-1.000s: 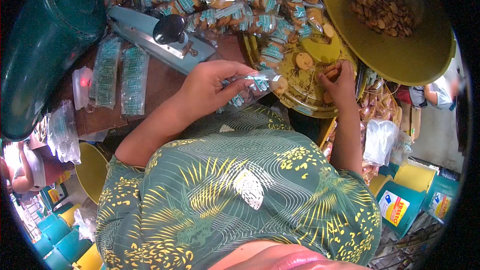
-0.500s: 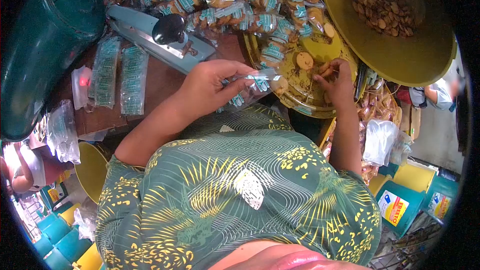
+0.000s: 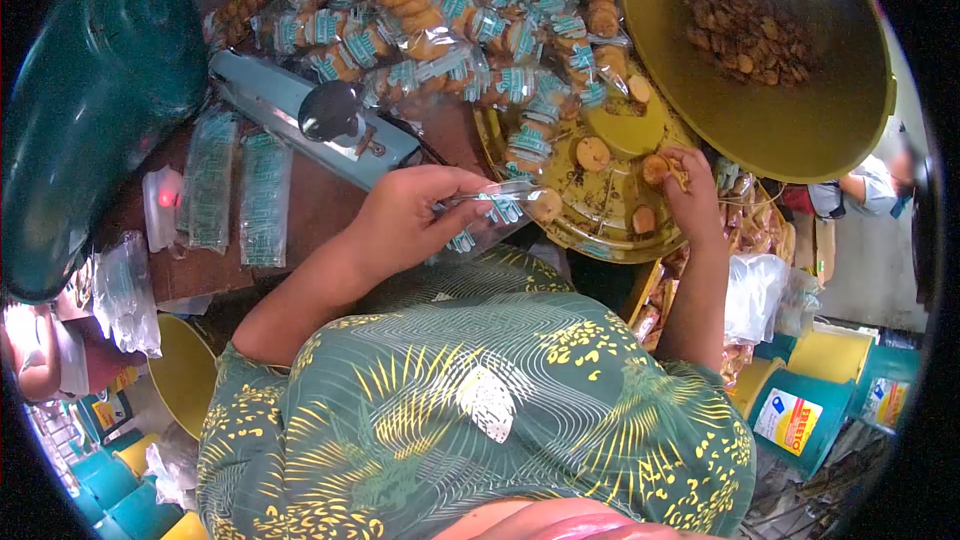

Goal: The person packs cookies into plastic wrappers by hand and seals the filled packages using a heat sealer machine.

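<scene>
My left hand [image 3: 415,215] is closed on a clear plastic bag [image 3: 505,202] with teal print, its mouth facing right. At that end shows a round cookie [image 3: 545,205]; I cannot tell whether it is inside the bag or behind it. My right hand [image 3: 692,195] pinches round brown cookies [image 3: 656,170] at its fingertips, over a yellow lid-like tray [image 3: 570,232] strewn with dark crumbs. Loose on the tray lie a cookie [image 3: 592,153] near the middle and a second one [image 3: 643,219] closer to me.
Filled cookie packets [image 3: 410,15] pile up at the back. A blue-grey sealer [image 3: 300,125] with a black knob stands left, beside flat printed bags [image 3: 265,200] and a dark green container [image 3: 100,120]. A yellow basin [image 3: 760,145] holding cookies is tilted at right, above wrapped packets [image 3: 755,225].
My right hand has moved slightly down and right, and the cookies in it show more clearly. A cookie is now visible on the tray below it. My left hand still holds the bag.
</scene>
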